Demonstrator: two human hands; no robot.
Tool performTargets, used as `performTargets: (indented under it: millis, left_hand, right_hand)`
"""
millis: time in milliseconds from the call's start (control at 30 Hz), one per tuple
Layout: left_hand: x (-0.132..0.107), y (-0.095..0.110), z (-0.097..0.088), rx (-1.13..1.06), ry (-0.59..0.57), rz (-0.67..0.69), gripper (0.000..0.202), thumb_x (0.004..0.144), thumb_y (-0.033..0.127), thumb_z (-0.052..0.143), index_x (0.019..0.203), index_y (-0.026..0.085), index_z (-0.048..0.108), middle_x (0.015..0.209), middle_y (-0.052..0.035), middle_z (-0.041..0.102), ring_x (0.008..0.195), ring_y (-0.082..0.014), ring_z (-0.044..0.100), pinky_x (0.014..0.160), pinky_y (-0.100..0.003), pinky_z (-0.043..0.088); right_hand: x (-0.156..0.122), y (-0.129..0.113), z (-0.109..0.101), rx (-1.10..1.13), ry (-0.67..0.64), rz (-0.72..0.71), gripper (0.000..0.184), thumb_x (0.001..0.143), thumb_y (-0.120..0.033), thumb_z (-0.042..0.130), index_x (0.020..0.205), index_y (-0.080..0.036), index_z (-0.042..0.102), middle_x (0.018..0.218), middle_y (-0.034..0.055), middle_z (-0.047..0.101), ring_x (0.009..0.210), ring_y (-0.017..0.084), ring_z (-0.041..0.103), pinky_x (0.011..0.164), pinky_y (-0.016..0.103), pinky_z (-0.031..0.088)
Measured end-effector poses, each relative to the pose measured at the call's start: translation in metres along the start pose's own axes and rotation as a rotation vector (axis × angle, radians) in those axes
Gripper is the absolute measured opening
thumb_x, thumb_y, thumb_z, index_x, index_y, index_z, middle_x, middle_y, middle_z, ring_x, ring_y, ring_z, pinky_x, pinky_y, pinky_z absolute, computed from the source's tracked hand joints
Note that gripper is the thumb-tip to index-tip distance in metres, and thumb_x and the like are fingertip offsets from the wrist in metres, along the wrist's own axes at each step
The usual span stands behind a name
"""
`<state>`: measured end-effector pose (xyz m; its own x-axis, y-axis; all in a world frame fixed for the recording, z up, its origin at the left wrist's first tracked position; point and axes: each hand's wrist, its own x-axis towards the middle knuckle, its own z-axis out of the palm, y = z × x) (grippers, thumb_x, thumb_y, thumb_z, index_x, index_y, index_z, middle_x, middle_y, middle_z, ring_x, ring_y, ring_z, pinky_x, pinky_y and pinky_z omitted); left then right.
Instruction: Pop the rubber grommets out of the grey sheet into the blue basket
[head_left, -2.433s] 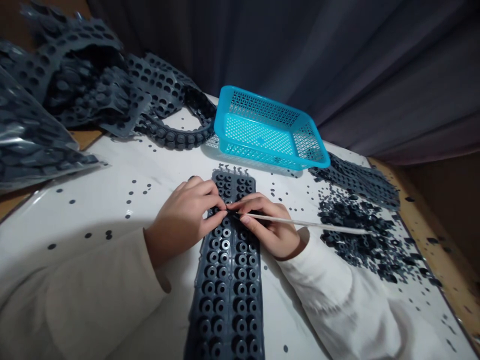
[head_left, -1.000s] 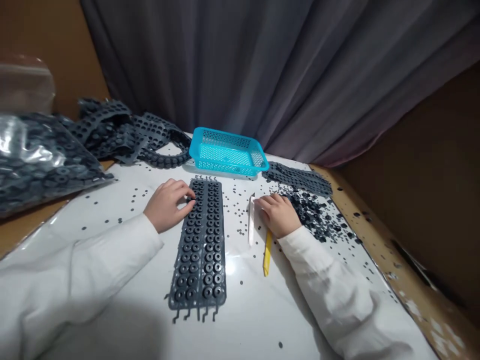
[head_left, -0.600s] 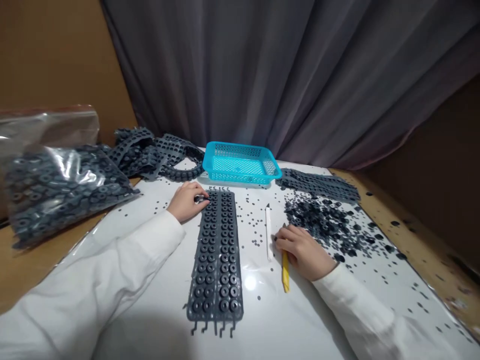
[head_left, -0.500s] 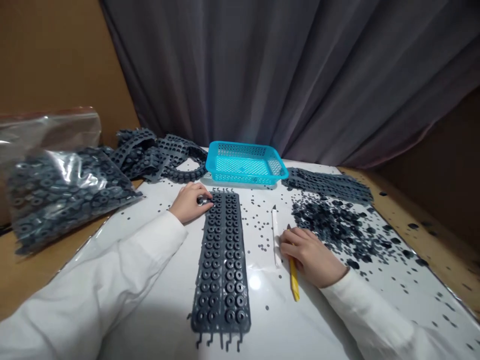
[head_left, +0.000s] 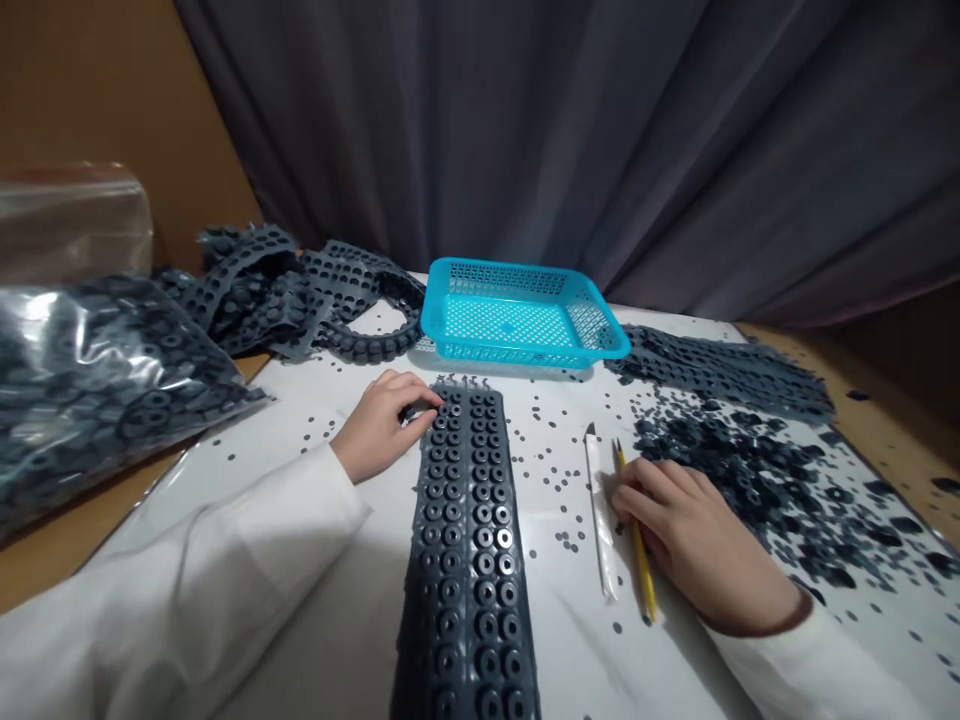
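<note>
The left hand (head_left: 379, 425) is positioned at the upper end of a moulded dark grey rubber sheet (head_left: 469, 560), which is laid lengthwise on the white worktop (head_left: 262, 450), its lower end running out of view. Ring-shaped washers are carried on the sheet in double rows. The fingers of the left hand (head_left: 409, 400) are found curled against the sheet's upper left corner; whether a small piece is gripped there cannot be told, as the fingertips are obscured.

The right hand (head_left: 682, 545) is placed well apart from the sheet, between a slender white strip (head_left: 600, 515) and a heap of loose dark rubber pieces (head_left: 720, 460). Its fingers (head_left: 637, 490) are bent over a yellow pencil-like stick (head_left: 645, 585). Contact is indicated, but a grasp cannot be confirmed. The stick is laid at a slant just beside the strip.

A turquoise perforated plastic basket (head_left: 525, 268) is set beyond the sheet's upper end. A further rubber strip (head_left: 720, 365) is lying to its right, and tangled rubber sheets (head_left: 255, 300) to its left. A clear plastic bag of rubber pieces (head_left: 90, 390) is located at far left. Small dark pieces are scattered across the worktop.
</note>
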<state>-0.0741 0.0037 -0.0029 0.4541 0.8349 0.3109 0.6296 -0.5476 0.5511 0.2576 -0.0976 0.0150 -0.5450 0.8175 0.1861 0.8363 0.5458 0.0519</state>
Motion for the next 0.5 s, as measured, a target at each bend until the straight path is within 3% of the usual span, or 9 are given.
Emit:
performTargets:
  millis: [300, 500]
  left_hand:
    - [0.0, -0.002, -0.001, -0.057, -0.01, -0.024, 0.014, 0.087, 0.022, 0.053, 0.091, 0.021, 0.067, 0.093, -0.0031, 0.064, 0.094, -0.0197, 0.054, 0.085, -0.034, 0.041]
    - [0.0, -0.002, -0.001, -0.073, 0.004, -0.027, 0.012, 0.087, 0.02, 0.055, 0.089, 0.022, 0.067, 0.093, -0.0024, 0.064, 0.095, -0.0186, 0.054, 0.085, -0.033, 0.042]
  right_hand:
    - [-0.008, 0.006, 0.015, 0.138, 0.045, 0.027, 0.022, 0.088, -0.01, 0.037, 0.076, -0.019, 0.053, 0.087, 0.0086, 0.054, 0.077, 0.021, 0.046, 0.068, 0.033, 0.035]
    - [-0.011, 0.005, 0.019, 0.251, 0.056, 0.122, 0.023, 0.089, -0.011, 0.034, 0.074, -0.02, 0.05, 0.087, 0.0088, 0.051, 0.075, 0.022, 0.044, 0.067, 0.036, 0.034]
